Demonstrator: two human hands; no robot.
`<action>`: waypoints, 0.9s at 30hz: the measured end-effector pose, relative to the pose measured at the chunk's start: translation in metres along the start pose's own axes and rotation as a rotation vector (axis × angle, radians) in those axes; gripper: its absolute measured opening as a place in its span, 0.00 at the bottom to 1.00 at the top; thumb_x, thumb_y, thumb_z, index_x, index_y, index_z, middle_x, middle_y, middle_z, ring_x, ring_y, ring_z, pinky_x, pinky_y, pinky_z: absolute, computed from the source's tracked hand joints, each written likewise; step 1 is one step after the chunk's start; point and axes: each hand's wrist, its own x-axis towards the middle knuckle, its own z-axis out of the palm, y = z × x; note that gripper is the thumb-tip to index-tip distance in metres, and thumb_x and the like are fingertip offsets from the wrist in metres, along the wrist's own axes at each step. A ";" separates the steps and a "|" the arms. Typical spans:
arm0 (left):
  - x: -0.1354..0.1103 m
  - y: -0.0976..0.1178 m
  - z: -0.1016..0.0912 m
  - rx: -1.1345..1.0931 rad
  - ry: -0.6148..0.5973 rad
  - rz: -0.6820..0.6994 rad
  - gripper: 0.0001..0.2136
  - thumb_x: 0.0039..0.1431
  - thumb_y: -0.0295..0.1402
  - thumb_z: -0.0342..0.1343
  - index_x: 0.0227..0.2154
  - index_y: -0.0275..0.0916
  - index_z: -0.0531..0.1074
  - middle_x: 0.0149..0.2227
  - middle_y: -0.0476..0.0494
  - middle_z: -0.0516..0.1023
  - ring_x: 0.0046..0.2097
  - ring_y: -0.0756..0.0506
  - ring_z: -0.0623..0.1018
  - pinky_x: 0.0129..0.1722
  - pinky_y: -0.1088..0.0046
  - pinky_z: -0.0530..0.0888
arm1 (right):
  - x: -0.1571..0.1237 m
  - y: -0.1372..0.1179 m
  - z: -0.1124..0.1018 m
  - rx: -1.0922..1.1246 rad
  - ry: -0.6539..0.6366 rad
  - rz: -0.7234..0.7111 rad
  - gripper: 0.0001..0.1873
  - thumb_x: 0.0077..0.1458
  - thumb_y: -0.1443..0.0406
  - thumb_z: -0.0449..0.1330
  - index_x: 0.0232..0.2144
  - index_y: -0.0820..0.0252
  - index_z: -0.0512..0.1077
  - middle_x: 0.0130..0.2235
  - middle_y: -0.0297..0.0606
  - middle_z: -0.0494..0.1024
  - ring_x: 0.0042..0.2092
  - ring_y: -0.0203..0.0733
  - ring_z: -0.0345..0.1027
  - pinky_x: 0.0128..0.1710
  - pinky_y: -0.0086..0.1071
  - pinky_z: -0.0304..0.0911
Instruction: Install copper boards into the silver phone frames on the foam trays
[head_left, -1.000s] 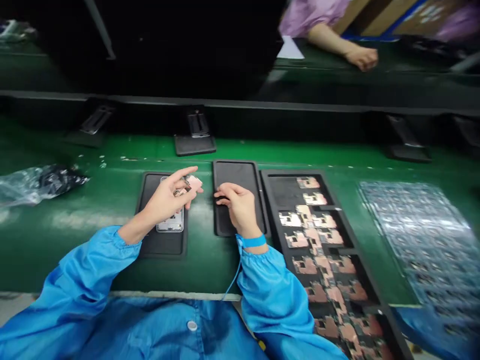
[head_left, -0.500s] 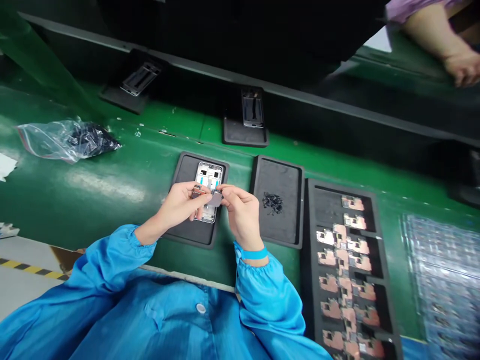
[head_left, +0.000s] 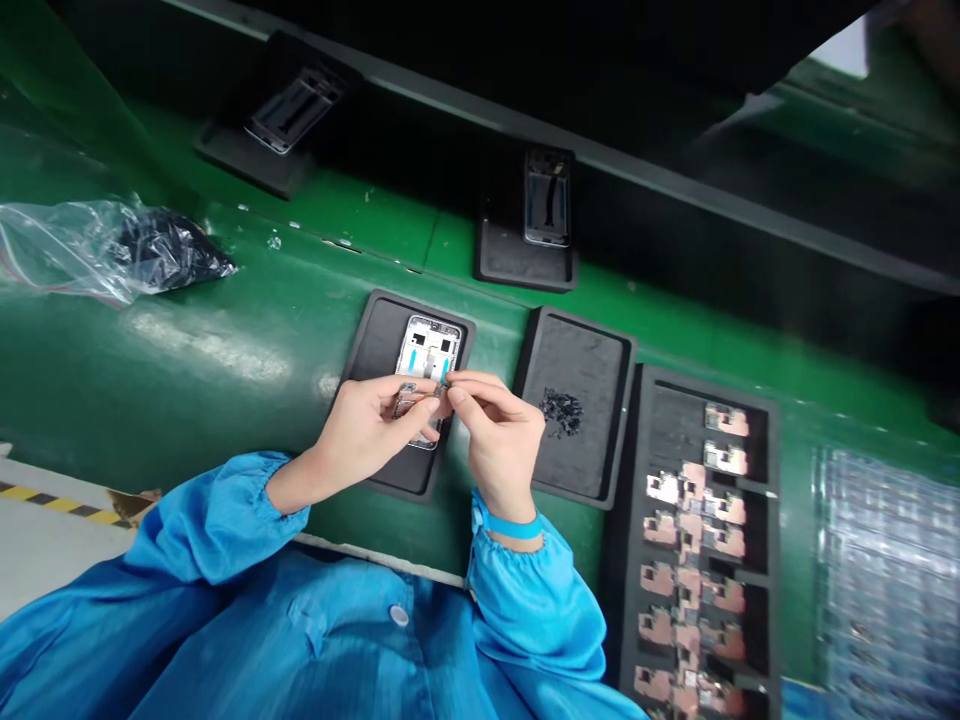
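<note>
My left hand (head_left: 364, 428) is closed on a small phone circuit board (head_left: 406, 400), held above an opened phone frame (head_left: 436, 340). The fingertips of my right hand (head_left: 501, 432) pinch together at the board's right end. Whatever lies between them is too small to make out. Under both hands, the silvery frame with its two blue tabs rests in a shallow black tray (head_left: 373, 345). Close by on the right, a second black tray (head_left: 541, 350) holds a little heap of tiny black pieces (head_left: 561, 413).
A long black tray (head_left: 643, 440) at right holds several copper-coloured boards (head_left: 690, 540). Beyond it lie clear plastic trays (head_left: 892, 570). Two more phone frames (head_left: 547, 195) sit on trays by the dark shelf. A plastic bag (head_left: 169, 250) with black contents lies at left.
The board in my hands has turned, so its grey face no longer shows on the right. My view has shifted slightly, and the other person's arm at upper right is out of sight.
</note>
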 end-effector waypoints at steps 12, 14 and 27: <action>-0.007 -0.002 -0.001 0.292 0.079 0.330 0.09 0.65 0.31 0.63 0.47 0.39 0.83 0.37 0.48 0.88 0.34 0.46 0.88 0.37 0.78 0.85 | -0.005 -0.009 0.004 -0.100 0.055 -0.193 0.03 0.56 0.66 0.71 0.31 0.50 0.84 0.36 0.37 0.86 0.40 0.44 0.81 0.43 0.42 0.77; -0.007 -0.002 -0.001 0.349 0.106 0.404 0.09 0.65 0.29 0.63 0.47 0.39 0.83 0.39 0.48 0.88 0.35 0.46 0.88 0.37 0.78 0.85 | -0.006 -0.009 0.004 -0.104 0.062 -0.206 0.04 0.56 0.67 0.71 0.32 0.50 0.84 0.36 0.36 0.86 0.40 0.44 0.81 0.42 0.42 0.77; -0.005 -0.010 0.002 0.480 0.215 0.774 0.10 0.64 0.23 0.63 0.46 0.39 0.83 0.44 0.47 0.87 0.40 0.47 0.88 0.46 0.79 0.85 | -0.010 -0.004 0.003 -0.113 0.065 -0.334 0.07 0.57 0.70 0.70 0.35 0.51 0.83 0.38 0.36 0.86 0.41 0.44 0.82 0.42 0.42 0.78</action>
